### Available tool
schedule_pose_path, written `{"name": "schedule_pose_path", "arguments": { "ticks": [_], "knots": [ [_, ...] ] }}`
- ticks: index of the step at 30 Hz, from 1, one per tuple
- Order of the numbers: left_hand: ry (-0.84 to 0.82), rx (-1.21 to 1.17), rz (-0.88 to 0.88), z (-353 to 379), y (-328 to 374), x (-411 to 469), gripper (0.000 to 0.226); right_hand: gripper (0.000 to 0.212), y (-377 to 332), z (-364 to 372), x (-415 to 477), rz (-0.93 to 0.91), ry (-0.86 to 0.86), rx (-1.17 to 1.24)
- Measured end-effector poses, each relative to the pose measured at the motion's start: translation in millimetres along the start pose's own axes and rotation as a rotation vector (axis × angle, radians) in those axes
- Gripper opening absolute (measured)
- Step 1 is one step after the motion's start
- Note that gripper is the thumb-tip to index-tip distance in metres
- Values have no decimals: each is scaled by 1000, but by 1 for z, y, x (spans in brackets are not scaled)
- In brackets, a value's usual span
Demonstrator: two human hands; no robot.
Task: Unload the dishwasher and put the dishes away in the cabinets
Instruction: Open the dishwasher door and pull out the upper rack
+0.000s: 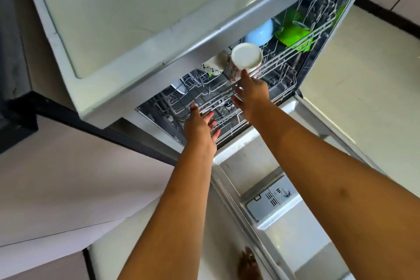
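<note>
Dishwasher (227,36) stands open under the pale countertop (127,13), its door (302,223) folded down toward the floor with the detergent compartment (270,198) showing on its inner face. Both wire racks are visible inside. On the upper rack (293,52) sit a light blue bowl (260,32), green plastic pieces (293,35) farther back, and a patterned white cup (211,66) near the front. The right hand (251,93) reaches in and grips a white mug with a red pattern (245,59), held bottom-up, thumb and fingers closed around its lower side, just above the front edge of the upper rack. The left hand (200,125) is lower and to the left, fingers spread and holding nothing, hovering at the front rail of the lower rack (200,100); whether it touches the wire I cannot tell. A white dish edge (179,88) shows deep in the lower rack.
</note>
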State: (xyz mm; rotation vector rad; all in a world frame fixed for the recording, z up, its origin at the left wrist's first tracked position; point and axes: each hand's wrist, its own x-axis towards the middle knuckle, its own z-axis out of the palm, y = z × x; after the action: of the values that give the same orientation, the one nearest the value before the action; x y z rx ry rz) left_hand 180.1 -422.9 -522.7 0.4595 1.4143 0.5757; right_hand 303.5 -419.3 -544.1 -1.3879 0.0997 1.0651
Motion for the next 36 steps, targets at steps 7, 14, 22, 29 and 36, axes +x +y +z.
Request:
{"name": "schedule_pose_path", "arguments": {
  "ticks": [7,14,22,29,36],
  "knots": [
    [49,-38,2,0,4,1,32,32,2,-9,4,43,-95,37],
    [51,-85,-40,8,-14,-13,40,29,6,-30,0,43,-114,43],
    [60,-120,-51,15,-43,-39,37,30,10,-62,-18,66,-143,37],
    [88,-152,-81,9,-71,-64,37,20,20,-92,-43,62,-135,71],
    [90,-249,-131,10,-106,-98,44,30,25,-133,-74,58,-129,52]
  ]
}}
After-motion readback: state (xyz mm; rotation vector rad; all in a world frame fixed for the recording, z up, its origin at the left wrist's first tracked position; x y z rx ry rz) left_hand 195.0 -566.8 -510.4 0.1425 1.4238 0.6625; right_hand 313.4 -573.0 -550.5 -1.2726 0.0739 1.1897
